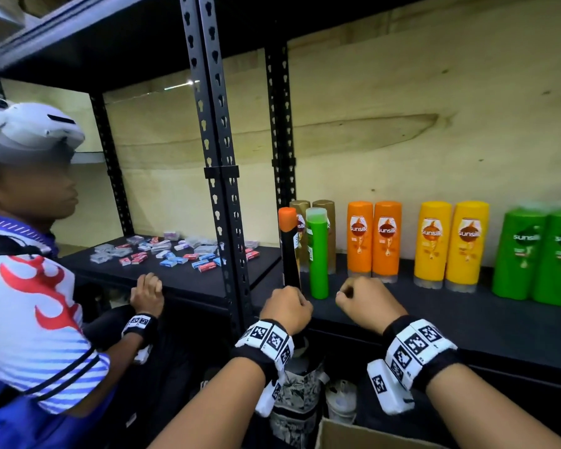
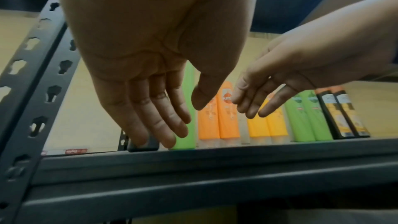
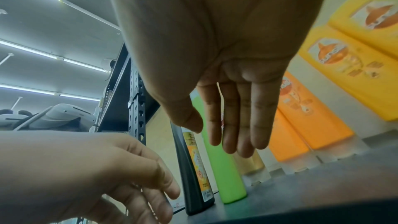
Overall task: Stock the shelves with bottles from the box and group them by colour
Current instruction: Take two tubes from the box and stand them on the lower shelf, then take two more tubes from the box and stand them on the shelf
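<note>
A black bottle with an orange cap (image 1: pixel 289 254) stands at the left end of the black shelf (image 1: pixel 434 322), and a slim green bottle (image 1: pixel 318 260) stands just right of it. My left hand (image 1: pixel 287 307) hovers at the black bottle's base (image 2: pixel 143 145), fingers relaxed and holding nothing; I cannot tell if they touch it. My right hand (image 1: pixel 363 303) hangs in front of the green bottle (image 3: pixel 226 173), also with nothing in it. Behind stand two gold bottles (image 1: pixel 329 222). To the right are pairs of orange (image 1: pixel 373 241), yellow (image 1: pixel 450 244) and green bottles (image 1: pixel 541 257).
Two more black bottles (image 2: pixel 344 113) stand at the far right. A cardboard box (image 1: pixel 353 435) with bottles (image 1: pixel 340 400) sits below the shelf. The perforated upright post (image 1: pixel 227 222) borders the left. Another person (image 1: pixel 30 286) works at the neighbouring shelf with small packs (image 1: pixel 175 254).
</note>
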